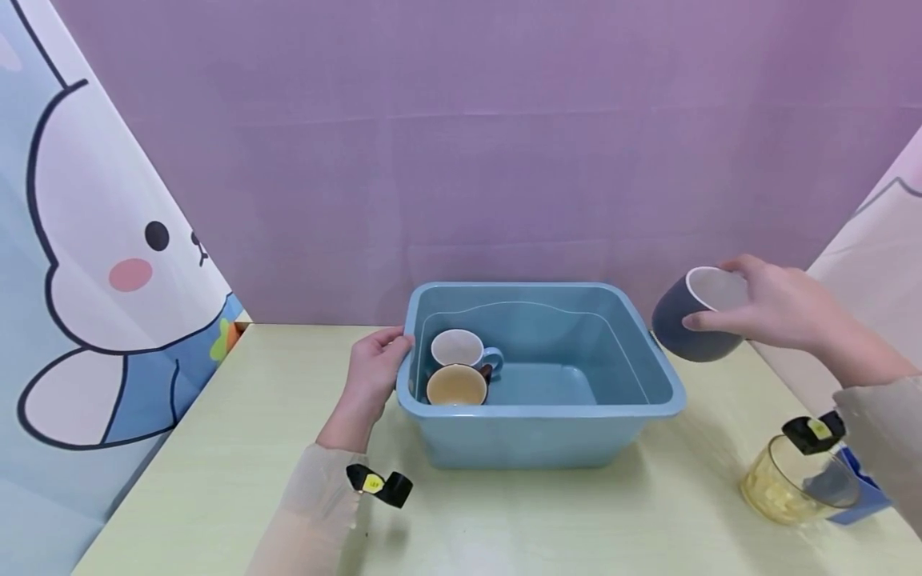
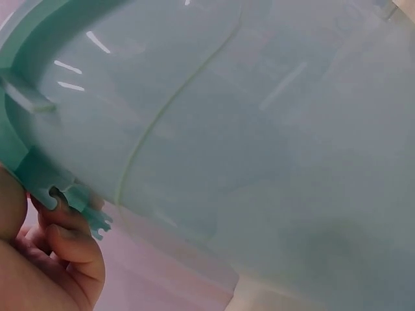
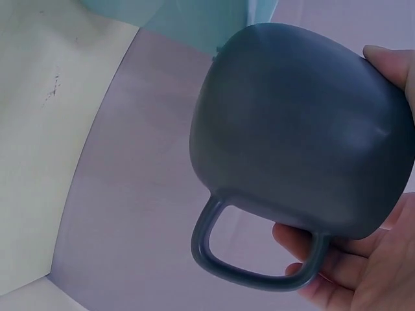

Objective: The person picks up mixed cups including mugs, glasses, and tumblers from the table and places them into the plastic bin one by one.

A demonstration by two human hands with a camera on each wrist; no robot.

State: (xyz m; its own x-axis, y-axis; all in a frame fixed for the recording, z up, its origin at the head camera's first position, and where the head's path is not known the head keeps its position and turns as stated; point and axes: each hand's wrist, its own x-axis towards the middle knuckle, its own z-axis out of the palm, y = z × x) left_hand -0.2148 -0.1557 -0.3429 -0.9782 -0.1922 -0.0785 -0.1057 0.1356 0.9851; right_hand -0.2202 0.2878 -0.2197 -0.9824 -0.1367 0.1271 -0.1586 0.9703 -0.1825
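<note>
- The right hand [image 1: 788, 308] holds the dark mug [image 1: 673, 322] between the thumb and the fingers; in the head view, most of these fingers are hidden behind the mug.
- This mug is in the air beside the right end of the blue tub [image 1: 533, 442], tilted, with its mouth turned up and towards the hand. If it touches the tub, I cannot tell.
- The handle of the mug is hidden from the head view, but the right wrist view shows it whole, with fingertips close behind it. There the mouth is turned away.
- The left hand [image 1: 370, 368] pinches the left rim of the tub, the fingers bent; the left wrist view cuts this hand at the edge and shows the tub wall hazily.
- Inside the tub, at its left end, stand two cups: a white cup [image 1: 457, 347] with light blue handle, and nearer, a cup with tan inside [image 1: 456, 386] and dark brown handle. Their lower parts are hidden.
- On the table [image 1: 216, 448], at the right, there is a yellowish clear glass [image 1: 779, 490]; a black wrist device [image 1: 814, 432] covers part of its rim.
- Behind the glass, a blue thing [image 1: 867, 502] is partly covered by the sleeve; what it is, I cannot tell.
</note>
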